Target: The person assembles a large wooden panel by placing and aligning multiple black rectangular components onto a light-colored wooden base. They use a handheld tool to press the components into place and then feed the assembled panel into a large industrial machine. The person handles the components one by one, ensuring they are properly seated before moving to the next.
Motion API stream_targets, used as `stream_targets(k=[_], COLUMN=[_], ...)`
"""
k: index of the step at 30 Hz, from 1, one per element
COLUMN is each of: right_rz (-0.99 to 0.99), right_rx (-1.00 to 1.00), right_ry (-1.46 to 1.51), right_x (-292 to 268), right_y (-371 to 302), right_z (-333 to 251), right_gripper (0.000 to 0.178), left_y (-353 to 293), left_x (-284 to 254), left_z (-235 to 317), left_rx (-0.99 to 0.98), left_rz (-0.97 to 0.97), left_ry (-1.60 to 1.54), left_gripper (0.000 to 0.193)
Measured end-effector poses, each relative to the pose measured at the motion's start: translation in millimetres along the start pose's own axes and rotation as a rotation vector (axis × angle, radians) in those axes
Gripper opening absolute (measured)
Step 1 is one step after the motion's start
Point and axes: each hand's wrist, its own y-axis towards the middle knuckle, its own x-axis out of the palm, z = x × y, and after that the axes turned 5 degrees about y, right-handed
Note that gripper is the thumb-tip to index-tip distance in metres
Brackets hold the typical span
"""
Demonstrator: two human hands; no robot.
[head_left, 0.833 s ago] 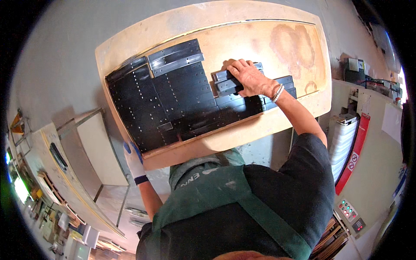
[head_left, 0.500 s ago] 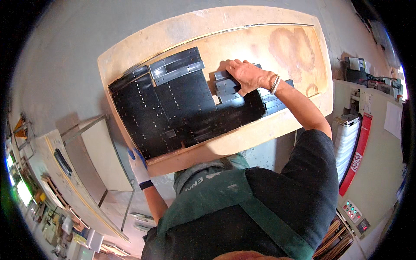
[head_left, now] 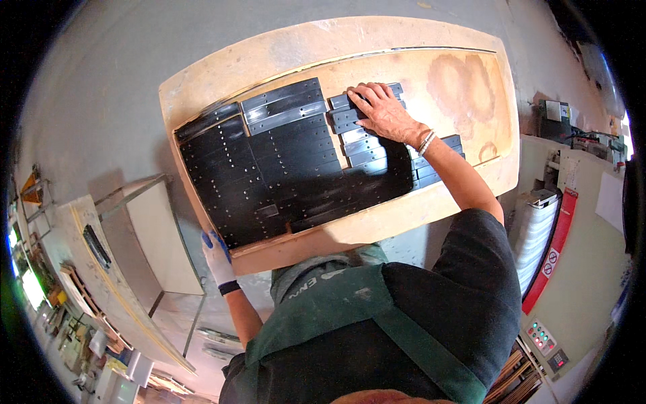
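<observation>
Black, flat, drilled strips [head_left: 296, 158] lie in rows in a shallow wooden tray [head_left: 323, 242] in front of me. My right hand [head_left: 387, 116], bare with a bracelet at the wrist, bends its fingers over a black strip [head_left: 344, 120] at the far middle of the tray. Its palm hides part of the strips beneath. My left hand [head_left: 217, 257], in a white and blue glove, grips the tray's near left corner; some of its fingers are hidden.
Brown stains [head_left: 461, 87] mark the bare wood at the tray's right. A grey machine [head_left: 579, 229] with a red strip and a lit button panel [head_left: 540, 335] stands at the right. An open cabinet [head_left: 158, 236] is at the left.
My right hand has shifted slightly, and the strips under it now sit farther away and closer to the neighbouring block. The tray appears a little lower and farther right. My left hand still grips its corner.
</observation>
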Motion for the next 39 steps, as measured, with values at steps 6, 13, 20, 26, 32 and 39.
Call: stream_targets(k=[6, 13, 20, 26, 32, 39], right_rz=[-0.108, 0.003, 0.067, 0.236, 0.204, 0.089], right_rx=[0.008, 0.073, 0.123, 0.057, 0.116, 0.186], right_ry=[0.127, 0.127, -0.052, 0.044, 0.301, 0.197], right_x=[-8.7, -31.9, -37.0, 11.7, 24.4, 16.8], right_y=[18.8, 13.8, -16.0, 45.7, 50.8, 47.5], right_z=[15.3, 46.9, 66.8, 52.4, 15.5, -20.6], right_gripper=[0.042, 0.036, 0.031, 0.035, 0.032, 0.037], left_y=[6.1, 9.9, 6.2, 10.5, 8.8, -9.4], left_x=[6.2, 14.8, 7.4, 10.5, 5.1, -18.6], left_z=[-8.0, -27.7, -17.8, -30.4, 7.5, 23.5], left_rx=[-0.023, 0.159, 0.026, 0.128, -0.064, -0.068], left_rz=[0.099, 0.111, 0.024, 0.072, 0.059, 0.044], left_ry=[-0.007, 0.092, -0.042, 0.111, -0.081, -0.209], left_gripper=[0.054, 0.057, 0.059, 0.058, 0.06, 0.051])
